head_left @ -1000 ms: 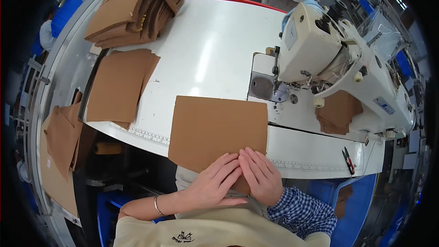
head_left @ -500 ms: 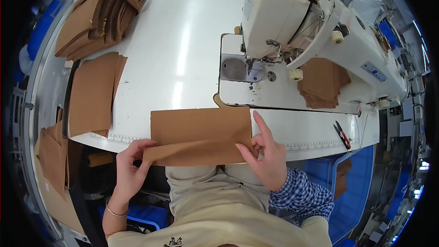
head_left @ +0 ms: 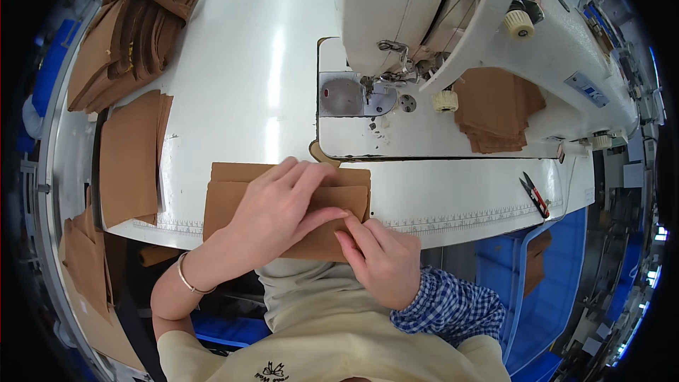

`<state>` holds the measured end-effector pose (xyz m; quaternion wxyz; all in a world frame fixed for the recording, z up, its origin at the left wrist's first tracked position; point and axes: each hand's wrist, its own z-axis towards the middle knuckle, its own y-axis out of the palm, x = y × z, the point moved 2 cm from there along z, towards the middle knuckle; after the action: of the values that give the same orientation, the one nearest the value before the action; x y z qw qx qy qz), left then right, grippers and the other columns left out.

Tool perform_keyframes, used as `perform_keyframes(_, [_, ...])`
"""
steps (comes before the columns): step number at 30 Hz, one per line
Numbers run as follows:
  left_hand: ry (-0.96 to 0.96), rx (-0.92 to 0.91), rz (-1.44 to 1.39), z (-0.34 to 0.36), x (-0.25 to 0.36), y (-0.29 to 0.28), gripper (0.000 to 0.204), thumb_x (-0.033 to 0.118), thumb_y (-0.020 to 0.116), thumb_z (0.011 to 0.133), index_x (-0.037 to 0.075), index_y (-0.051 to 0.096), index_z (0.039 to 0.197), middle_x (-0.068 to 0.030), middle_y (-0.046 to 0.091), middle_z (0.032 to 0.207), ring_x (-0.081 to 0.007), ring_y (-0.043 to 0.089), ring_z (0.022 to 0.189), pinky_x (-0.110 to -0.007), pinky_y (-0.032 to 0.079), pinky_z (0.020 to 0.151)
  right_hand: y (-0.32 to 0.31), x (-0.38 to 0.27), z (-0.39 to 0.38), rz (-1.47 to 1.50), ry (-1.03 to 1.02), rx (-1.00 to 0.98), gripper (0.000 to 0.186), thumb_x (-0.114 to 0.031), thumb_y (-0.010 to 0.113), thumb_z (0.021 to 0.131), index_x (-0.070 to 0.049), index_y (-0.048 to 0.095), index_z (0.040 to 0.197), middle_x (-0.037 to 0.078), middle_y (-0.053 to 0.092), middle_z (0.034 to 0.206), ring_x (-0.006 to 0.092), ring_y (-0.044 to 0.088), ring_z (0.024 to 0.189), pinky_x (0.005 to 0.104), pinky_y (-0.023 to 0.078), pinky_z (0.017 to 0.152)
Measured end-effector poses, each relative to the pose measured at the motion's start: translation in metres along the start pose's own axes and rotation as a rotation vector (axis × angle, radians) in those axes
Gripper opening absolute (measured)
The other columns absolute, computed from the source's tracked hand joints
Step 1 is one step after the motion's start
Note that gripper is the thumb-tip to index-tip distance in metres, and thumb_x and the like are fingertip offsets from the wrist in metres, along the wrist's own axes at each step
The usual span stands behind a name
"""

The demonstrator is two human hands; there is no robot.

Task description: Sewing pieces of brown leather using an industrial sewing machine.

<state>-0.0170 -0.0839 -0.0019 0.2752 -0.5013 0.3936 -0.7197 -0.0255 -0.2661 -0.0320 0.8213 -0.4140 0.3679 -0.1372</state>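
A brown rectangular piece of fabric or card (head_left: 225, 216), folded over with a second edge below its top, lies at the near table edge, below the sewing machine's needle plate (head_left: 339, 99). My left hand (head_left: 283, 209) rests on it from the left, fingers bent over the upper fold and thumb stretched apart toward the right edge. My right hand (head_left: 378, 262) is at the lower right of the piece, thumb and index finger closed on its edge near my left thumb. The fingertips of my left hand are partly hidden.
White sewing machine (head_left: 573, 85) at right, brown stack (head_left: 495, 110) under its arm. Snips (head_left: 535, 195) lie on the white table (head_left: 240, 42). A tall stack (head_left: 127, 42), flatter stack (head_left: 131, 159) and loose pieces (head_left: 88, 269) line the left. Blue bin (head_left: 537, 318) sits lower right.
The piece's near part has been folded up over itself. My left hand has moved from its left end up and rightward across the top; my right hand has moved lower. The view has shifted.
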Motion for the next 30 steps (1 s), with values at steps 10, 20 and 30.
perform_keyframes(10, [-0.292,-0.011,-0.364,0.010,-0.008,0.011,0.013,0.006,0.077,0.082,0.001,0.065,0.087,-0.0066,0.062,0.080,-0.0155,0.057,0.065,-0.027,0.047,0.060,-0.015,0.023,0.001,-0.032,-0.174,-0.011,0.032,-0.013,0.074,0.082,0.003,0.068,0.109,0.003,0.047,0.076,0.0155,0.052,0.065,0.0277,0.045,0.053])
perform_keyframes(20, [-0.333,-0.075,-0.316,0.018,-0.005,0.009,0.015,0.008,0.077,0.083,-0.001,0.065,0.084,-0.0043,0.062,0.076,-0.0114,0.056,0.063,-0.026,0.046,0.058,-0.013,0.025,-0.002,-0.026,-0.174,0.000,0.041,-0.005,0.078,0.072,0.000,0.068,0.112,0.002,0.050,0.078,0.0157,0.050,0.061,0.0287,0.045,0.053])
perform_keyframes(30, [-0.355,-0.083,-0.306,0.017,-0.008,0.012,0.015,0.009,0.077,0.083,0.000,0.066,0.085,-0.0038,0.063,0.078,-0.0089,0.055,0.062,-0.025,0.046,0.058,-0.012,0.024,-0.002,-0.059,-0.184,-0.037,0.039,-0.007,0.078,0.073,0.000,0.069,0.110,0.003,0.053,0.082,0.0167,0.051,0.065,0.0291,0.046,0.055])
